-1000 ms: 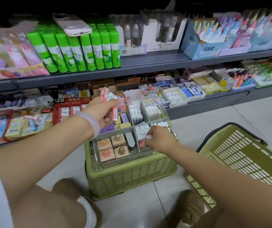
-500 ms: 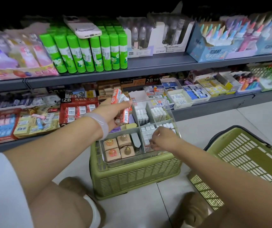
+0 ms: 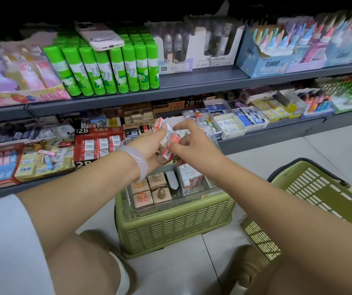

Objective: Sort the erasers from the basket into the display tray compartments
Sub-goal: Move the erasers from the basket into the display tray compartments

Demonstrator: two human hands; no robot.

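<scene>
Erasers [image 3: 164, 143], a clutch gripped by the left hand [image 3: 149, 145]; the right hand [image 3: 189, 143], risen from the display tray [image 3: 210, 186], apparently pinches one for transfer.

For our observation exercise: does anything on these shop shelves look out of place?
Yes. A phone in a pale pink case lies flat across the tops of the green glue sticks on the upper shelf. It is not packaged stock like everything around it.
</scene>
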